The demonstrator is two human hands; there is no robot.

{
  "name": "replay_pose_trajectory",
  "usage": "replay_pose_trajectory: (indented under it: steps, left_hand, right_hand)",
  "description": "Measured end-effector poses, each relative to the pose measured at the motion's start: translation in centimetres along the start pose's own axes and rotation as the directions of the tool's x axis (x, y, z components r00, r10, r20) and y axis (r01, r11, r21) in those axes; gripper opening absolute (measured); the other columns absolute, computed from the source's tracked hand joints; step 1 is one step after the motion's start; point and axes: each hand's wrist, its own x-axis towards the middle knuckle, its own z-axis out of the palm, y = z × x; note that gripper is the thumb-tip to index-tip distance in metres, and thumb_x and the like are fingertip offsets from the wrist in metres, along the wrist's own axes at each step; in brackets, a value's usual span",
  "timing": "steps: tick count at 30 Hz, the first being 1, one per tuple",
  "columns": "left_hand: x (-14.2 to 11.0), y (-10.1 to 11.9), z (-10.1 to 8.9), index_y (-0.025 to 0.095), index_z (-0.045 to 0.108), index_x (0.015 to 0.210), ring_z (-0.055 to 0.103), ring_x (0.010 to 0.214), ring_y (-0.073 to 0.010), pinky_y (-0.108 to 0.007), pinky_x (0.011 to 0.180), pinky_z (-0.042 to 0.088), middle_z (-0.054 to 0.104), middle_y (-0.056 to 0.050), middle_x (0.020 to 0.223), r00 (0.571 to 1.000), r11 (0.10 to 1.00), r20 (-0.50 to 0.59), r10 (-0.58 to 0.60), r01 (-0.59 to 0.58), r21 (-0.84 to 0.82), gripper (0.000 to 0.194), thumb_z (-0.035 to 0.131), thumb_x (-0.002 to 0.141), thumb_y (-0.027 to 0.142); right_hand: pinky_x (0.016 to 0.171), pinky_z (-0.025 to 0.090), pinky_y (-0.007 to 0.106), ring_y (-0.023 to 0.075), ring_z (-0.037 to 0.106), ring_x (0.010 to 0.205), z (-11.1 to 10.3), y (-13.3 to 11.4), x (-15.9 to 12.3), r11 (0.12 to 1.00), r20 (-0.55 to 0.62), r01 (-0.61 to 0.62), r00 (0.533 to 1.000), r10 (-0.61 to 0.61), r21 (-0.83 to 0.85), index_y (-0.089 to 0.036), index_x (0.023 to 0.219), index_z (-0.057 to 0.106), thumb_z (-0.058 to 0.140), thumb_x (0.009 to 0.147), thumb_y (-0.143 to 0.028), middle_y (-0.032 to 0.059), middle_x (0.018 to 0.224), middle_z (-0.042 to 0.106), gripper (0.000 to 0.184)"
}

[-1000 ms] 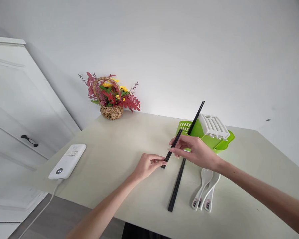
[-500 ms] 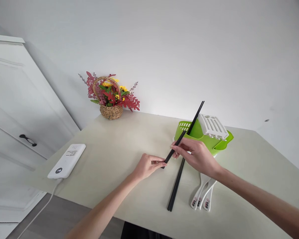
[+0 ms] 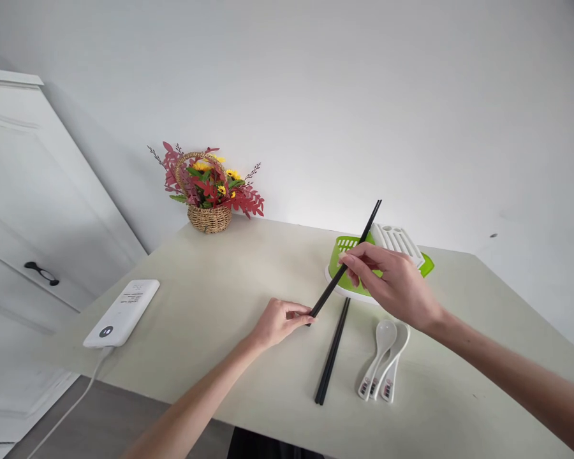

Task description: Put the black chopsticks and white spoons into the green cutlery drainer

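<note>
Diffuse light, medium bright. Wall [image 3: 316, 95] brightest low centre, just above the counter [image 3: 249, 255], greying upward; top-right corner goes dark. Soft shadow on wall beside the cabinet [image 3: 38, 191]. Wide-angle skew tilts cabinet at left edge. Held black chopsticks [image 3: 332, 287] read sharp; power bank [image 3: 124, 312] print illegible.

R hand [image 3: 392, 280] hides pt. of green utensil caddy [image 3: 337, 262]; cabinet [image 3: 38, 217] cut off, L edge; spoon labels [image 3: 388, 389] too sm. to read.

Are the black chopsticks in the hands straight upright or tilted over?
Tilted. The black chopsticks slant up from the left hand, which pinches their lower end, to the right hand.
</note>
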Motion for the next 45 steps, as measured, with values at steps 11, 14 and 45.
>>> replay_pose_trajectory:
  steps: [11, 14, 45]
  left_hand:
    - [0.1, -0.3, -0.1, 0.018, 0.082, 0.090, 0.074, 0.074, -0.0172, -0.023, 0.069, 0.054, 0.081, -0.006, 0.090, 0.999, 0.998, 0.021, 0.043, -0.042, -0.044, 0.038, 0.067, 0.093, 0.053]
    - [0.2, -0.1, -0.1, 0.017, 0.081, 0.088, 0.072, 0.071, -0.0158, -0.022, 0.067, 0.052, 0.080, -0.006, 0.088, 0.999, 0.999, 0.031, 0.045, -0.044, -0.029, 0.040, 0.066, 0.094, 0.054]
    - [0.1, 0.7, -0.2, 0.018, 0.078, 0.081, 0.062, 0.061, -0.0119, -0.021, 0.059, 0.043, 0.073, -0.002, 0.070, 0.999, 0.995, 0.031, 0.031, -0.034, 0.092, 0.042, 0.060, 0.097, 0.052]
  right_hand:
    - [0.052, 0.044, 0.030, 0.0106, 0.052, 0.052, -11.8, 0.6, 6.5, 1.000, -0.583, 0.001, 0.812, -0.004, -0.006, -0.021, 0.082, 0.065, 0.064, 0.097, -0.040, 0.0007, 0.070, 0.060, 0.024]
    - [0.052, 0.040, 0.029, 0.0101, 0.051, 0.051, -12.8, 1.8, 8.1, 0.993, -0.554, -0.044, 0.832, -0.024, -0.109, -0.021, 0.084, 0.065, 0.061, 0.099, -0.037, 0.0000, 0.068, 0.060, 0.022]
    - [0.056, 0.042, 0.029, 0.0144, 0.061, 0.054, -6.3, 8.0, 7.1, 0.839, -0.066, 0.071, 0.990, -0.126, -0.540, -0.026, 0.112, 0.068, 0.049, 0.101, -0.050, 0.0010, 0.081, 0.076, 0.033]
